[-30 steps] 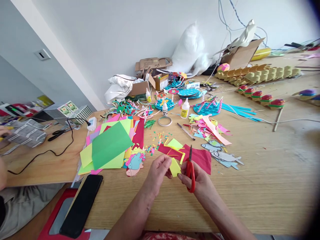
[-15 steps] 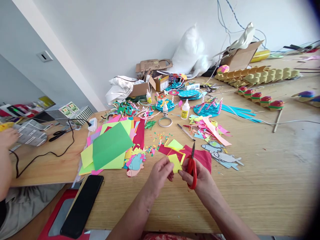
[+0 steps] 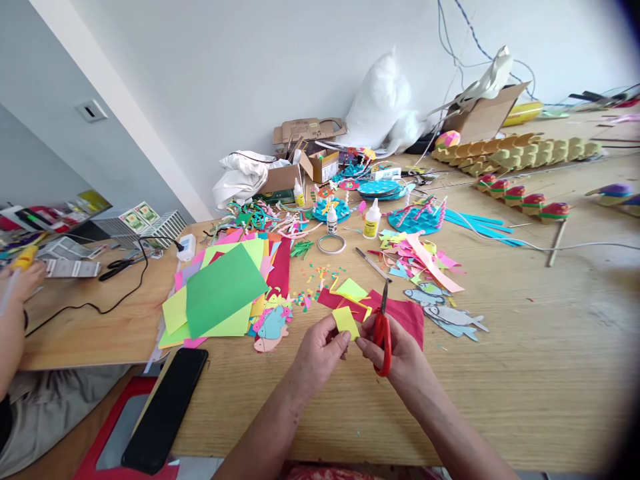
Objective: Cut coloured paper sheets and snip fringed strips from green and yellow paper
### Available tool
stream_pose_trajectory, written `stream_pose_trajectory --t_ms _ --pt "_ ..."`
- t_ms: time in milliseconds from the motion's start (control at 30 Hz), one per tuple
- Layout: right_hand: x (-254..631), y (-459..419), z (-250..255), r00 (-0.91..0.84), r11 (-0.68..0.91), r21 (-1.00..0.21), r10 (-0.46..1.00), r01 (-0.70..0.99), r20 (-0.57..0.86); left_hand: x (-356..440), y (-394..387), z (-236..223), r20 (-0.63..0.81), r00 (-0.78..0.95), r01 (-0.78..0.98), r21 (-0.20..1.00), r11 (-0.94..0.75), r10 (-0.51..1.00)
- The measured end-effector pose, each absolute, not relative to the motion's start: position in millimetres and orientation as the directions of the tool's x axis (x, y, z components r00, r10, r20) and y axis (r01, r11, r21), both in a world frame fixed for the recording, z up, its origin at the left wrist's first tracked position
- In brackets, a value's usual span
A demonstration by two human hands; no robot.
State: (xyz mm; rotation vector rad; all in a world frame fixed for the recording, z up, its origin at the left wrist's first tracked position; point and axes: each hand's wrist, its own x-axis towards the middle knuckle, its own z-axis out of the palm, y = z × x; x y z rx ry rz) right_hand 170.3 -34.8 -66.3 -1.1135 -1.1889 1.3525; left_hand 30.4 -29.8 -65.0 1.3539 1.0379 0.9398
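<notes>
My left hand (image 3: 317, 353) pinches a small yellow paper piece (image 3: 345, 321) by its lower edge. My right hand (image 3: 400, 357) grips red-handled scissors (image 3: 383, 330), their blades pointing up and away, and its fingertips also touch the yellow piece. Both hands hover just above the wooden table (image 3: 525, 373), in front of a red paper sheet (image 3: 405, 313) with yellow offcuts on it.
A stack of coloured sheets topped by a green sheet (image 3: 223, 290) lies left of my hands, paper fish cutouts (image 3: 445, 310) to the right. Glue bottles (image 3: 371, 220), a tape ring (image 3: 330, 243), scraps and boxes crowd the far side. A black phone (image 3: 165, 410) lies near-left. Another person's hand (image 3: 20, 280) is at far left.
The yellow piece has been turned and raised slightly between my fingers; the scissors shifted a little right. The other person's hand at far left moved up with a yellow object.
</notes>
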Motion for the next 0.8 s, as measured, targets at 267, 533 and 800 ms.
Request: stream_pose_trajectory --t_ms 267,533,800 --pt "171.9 -31.9 -61.1 -0.123 -0.053 -0.997 0.991 -0.064 -0.045 32.0 -29.7 -60.6 -0.034 0.308 0.060 0.998 0.016 0.951" --pt "175.8 -41.5 -61.6 -0.250 0.012 -0.975 0.967 0.221 -0.045 28.3 -25.6 -49.7 -0.043 0.160 -0.103 0.993 0.060 0.986" --pt "172.6 -57.9 -63.5 -0.385 0.106 -0.888 0.919 0.447 -0.084 30.0 -26.1 -40.7 -0.120 0.136 -0.289 0.945 0.155 0.983"
